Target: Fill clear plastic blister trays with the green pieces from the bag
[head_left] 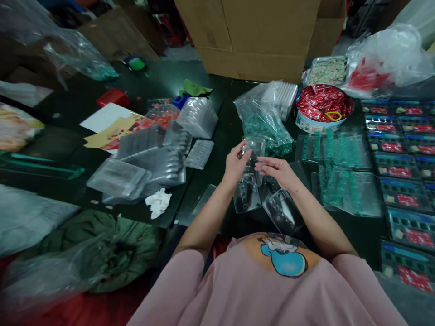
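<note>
Between my two hands is a clear plastic blister tray (255, 146), upright in front of me. My left hand (237, 162) pinches its left side with thumb and fingers. At its right side is my right hand (274, 169), fingers closed together and touching the edge. More clear trays (283, 210) lie loose on the dark table just below my hands. Beyond the held tray rests a plastic bag of small green pieces (268, 131). Right of my hands, clear trays with green strips (346, 149) lie in overlapping rows.
Stacked clear trays (149, 158) and a white crumpled tissue (158, 203) are at left. A round tin of red packets (324, 108) holds yellow-handled scissors (333, 116). Filled packs (397, 172) line the right side. A large cardboard box (254, 40) stands at the back.
</note>
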Action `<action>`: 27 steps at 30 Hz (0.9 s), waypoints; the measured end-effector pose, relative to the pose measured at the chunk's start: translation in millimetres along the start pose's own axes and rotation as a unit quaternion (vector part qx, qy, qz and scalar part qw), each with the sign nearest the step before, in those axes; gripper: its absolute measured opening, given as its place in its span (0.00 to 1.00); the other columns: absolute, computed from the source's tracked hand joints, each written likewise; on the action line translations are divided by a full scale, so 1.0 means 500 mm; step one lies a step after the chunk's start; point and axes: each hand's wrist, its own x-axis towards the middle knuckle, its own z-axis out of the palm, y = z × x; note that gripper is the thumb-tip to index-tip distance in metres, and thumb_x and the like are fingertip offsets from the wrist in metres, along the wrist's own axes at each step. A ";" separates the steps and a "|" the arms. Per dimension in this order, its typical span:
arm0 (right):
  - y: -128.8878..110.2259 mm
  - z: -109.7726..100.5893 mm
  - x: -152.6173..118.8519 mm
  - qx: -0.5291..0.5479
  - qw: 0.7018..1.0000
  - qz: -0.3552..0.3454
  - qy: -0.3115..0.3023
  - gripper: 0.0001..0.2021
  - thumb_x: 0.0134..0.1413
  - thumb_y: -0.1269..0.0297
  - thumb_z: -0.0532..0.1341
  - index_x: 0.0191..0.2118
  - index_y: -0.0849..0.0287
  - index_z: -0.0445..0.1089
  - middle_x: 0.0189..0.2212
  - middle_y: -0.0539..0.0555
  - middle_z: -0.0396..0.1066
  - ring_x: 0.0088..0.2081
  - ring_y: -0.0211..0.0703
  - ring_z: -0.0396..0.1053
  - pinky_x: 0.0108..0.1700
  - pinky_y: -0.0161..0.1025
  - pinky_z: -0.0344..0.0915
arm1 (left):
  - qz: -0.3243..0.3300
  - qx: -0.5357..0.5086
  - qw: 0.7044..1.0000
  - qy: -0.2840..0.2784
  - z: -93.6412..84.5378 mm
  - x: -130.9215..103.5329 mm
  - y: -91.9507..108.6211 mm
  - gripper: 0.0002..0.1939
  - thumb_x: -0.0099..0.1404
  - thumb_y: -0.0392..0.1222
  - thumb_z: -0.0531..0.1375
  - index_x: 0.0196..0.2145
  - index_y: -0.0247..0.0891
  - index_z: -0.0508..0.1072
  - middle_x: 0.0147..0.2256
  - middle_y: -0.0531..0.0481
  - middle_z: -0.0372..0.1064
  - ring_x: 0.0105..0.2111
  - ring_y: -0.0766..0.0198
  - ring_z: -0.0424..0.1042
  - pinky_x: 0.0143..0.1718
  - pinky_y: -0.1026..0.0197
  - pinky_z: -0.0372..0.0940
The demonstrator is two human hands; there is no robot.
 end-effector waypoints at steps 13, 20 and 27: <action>-0.005 0.002 0.000 0.009 1.000 0.017 -0.009 0.21 0.46 0.54 0.70 0.47 0.54 0.76 0.42 0.54 0.79 0.45 0.46 0.77 0.50 0.46 0.73 | -0.038 -0.045 0.998 -0.010 0.005 -0.006 0.003 0.25 0.57 0.48 0.67 0.50 0.35 0.75 0.45 0.43 0.74 0.39 0.62 0.73 0.45 0.60 0.68; 0.000 0.006 0.003 -0.011 1.000 0.001 0.014 0.18 0.47 0.58 0.68 0.45 0.56 0.75 0.38 0.54 0.79 0.41 0.45 0.78 0.48 0.47 0.73 | -0.031 -0.030 0.999 -0.024 0.004 -0.006 -0.003 0.24 0.59 0.48 0.65 0.52 0.35 0.74 0.44 0.43 0.74 0.40 0.61 0.73 0.45 0.58 0.68; 0.002 0.018 0.007 -0.076 0.992 -0.034 0.098 0.10 0.46 0.62 0.66 0.37 0.57 0.73 0.29 0.48 0.75 0.33 0.40 0.76 0.44 0.43 0.73 | 0.049 0.083 0.995 -0.017 0.008 -0.008 -0.011 0.24 0.63 0.50 0.62 0.54 0.38 0.73 0.49 0.41 0.70 0.47 0.56 0.72 0.52 0.52 0.67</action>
